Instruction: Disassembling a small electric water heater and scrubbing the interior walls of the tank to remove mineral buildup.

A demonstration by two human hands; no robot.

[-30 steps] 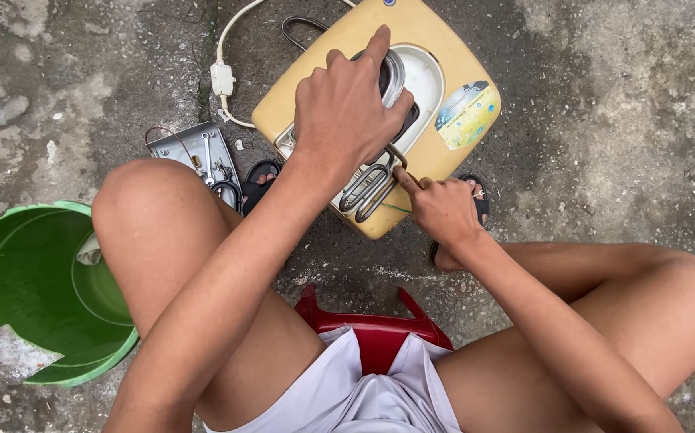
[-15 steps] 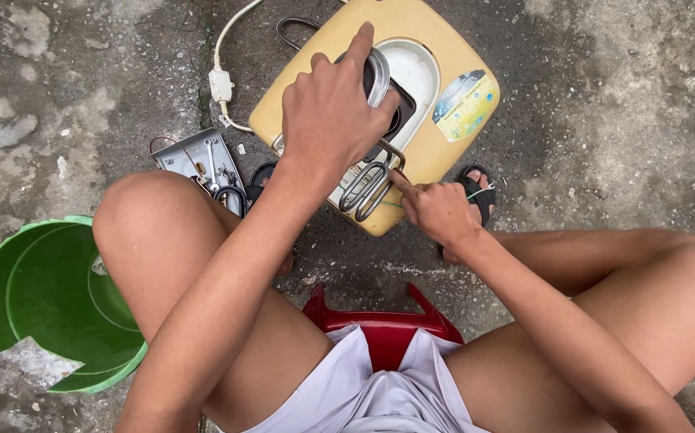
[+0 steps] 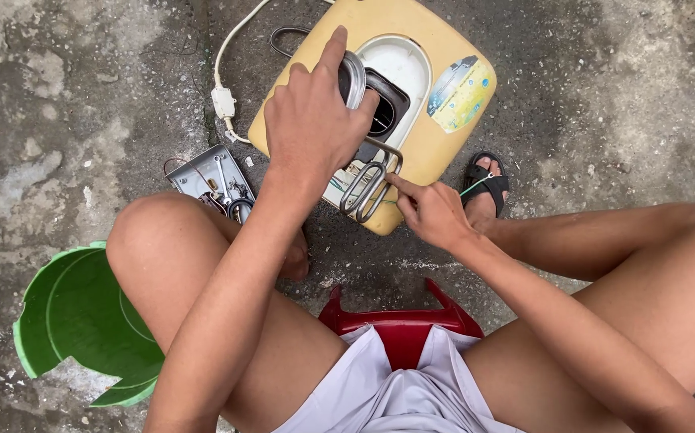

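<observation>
left hand clamped from above on a looped metal heating element, fingers wrapped over its round plate end at the opening of a yellow water-heater casing; the element's long axis runs from that opening down toward the person, its bent tube loops hanging out past the casing's near edge; right hand lies just beside the loop end, on its right, index finger stretched out and touching the tubing near the loops, other fingers curled in, pinching nothing that can be made out; a thin green wire runs off past this hand toward a black sandal; so the left hand has the upper end, the right is nearer the free lower end.

around: white cord with a connector block left of the casing; an opened grey cover with small parts just beside the left knee; cracked green bucket well apart at lower left; red plastic stool under the person; rough concrete ground; the casing rim and the left knee crowd the element's path.
</observation>
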